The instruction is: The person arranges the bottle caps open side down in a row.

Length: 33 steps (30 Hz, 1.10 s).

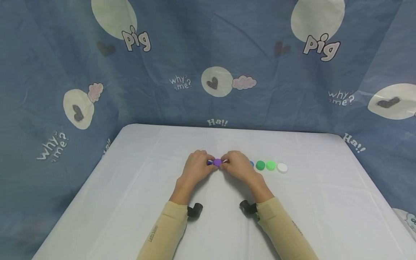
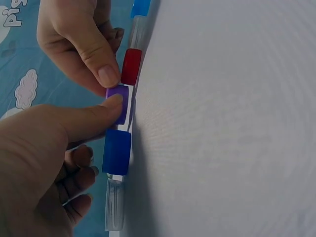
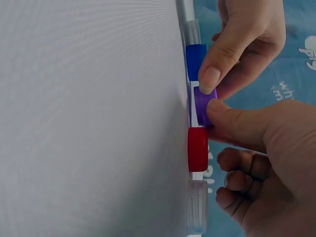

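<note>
A purple bottle cap (image 1: 217,162) is held between both hands at the middle of the table. My left hand (image 1: 196,164) pinches it from the left, thumb on the near side. From the right, my right hand (image 1: 238,165) pinches the same cap, its thumb (image 3: 223,111) against the side. A dark blue cap (image 2: 116,152) sits by the left hand, with a clear cap-like piece (image 2: 114,205) past it. Beside the right hand stand a red cap (image 3: 198,149) and another clear piece (image 3: 197,207). In the head view the hands mostly hide these neighbours.
The row continues right with a lighter blue cap (image 1: 251,164), partly hidden, a green cap (image 1: 260,165), a light green cap (image 1: 271,165) and a white cap (image 1: 282,168). A white cloth covers the table (image 1: 130,202). A blue printed curtain (image 1: 182,43) hangs behind.
</note>
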{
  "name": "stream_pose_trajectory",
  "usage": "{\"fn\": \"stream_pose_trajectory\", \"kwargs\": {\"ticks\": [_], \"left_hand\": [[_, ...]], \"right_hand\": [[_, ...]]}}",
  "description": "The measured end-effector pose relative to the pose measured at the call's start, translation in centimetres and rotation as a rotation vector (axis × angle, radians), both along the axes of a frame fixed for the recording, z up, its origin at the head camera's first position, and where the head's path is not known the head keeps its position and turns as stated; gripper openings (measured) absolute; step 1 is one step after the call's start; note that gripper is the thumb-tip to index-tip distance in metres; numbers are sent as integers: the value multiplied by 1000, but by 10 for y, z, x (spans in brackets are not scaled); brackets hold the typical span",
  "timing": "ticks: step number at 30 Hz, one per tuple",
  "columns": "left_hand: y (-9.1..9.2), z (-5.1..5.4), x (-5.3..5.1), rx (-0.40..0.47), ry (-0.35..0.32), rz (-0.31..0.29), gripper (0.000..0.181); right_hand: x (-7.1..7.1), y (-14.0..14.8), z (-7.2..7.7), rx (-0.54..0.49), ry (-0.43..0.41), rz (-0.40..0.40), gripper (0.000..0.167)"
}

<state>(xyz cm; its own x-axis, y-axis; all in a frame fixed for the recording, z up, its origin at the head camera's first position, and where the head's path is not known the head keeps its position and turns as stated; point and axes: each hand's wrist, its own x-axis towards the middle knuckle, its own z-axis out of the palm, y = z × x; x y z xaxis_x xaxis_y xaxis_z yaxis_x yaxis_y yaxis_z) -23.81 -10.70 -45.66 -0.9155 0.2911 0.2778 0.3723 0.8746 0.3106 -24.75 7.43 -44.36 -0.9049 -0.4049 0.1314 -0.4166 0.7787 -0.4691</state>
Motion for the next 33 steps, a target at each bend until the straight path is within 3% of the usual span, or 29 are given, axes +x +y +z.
{"fn": "stream_pose_trajectory", "kwargs": {"ticks": [11, 23, 33], "left_hand": [[-1, -2, 2, -15, -22, 48, 27], [-2, -2, 4, -12, -25, 63, 28], [-6, 0, 6, -38, -39, 80, 39]], "right_hand": [[1, -5, -1, 7, -29, -42, 16], [1, -7, -1, 18, -32, -44, 16], [3, -9, 0, 8, -39, -63, 31]]}}
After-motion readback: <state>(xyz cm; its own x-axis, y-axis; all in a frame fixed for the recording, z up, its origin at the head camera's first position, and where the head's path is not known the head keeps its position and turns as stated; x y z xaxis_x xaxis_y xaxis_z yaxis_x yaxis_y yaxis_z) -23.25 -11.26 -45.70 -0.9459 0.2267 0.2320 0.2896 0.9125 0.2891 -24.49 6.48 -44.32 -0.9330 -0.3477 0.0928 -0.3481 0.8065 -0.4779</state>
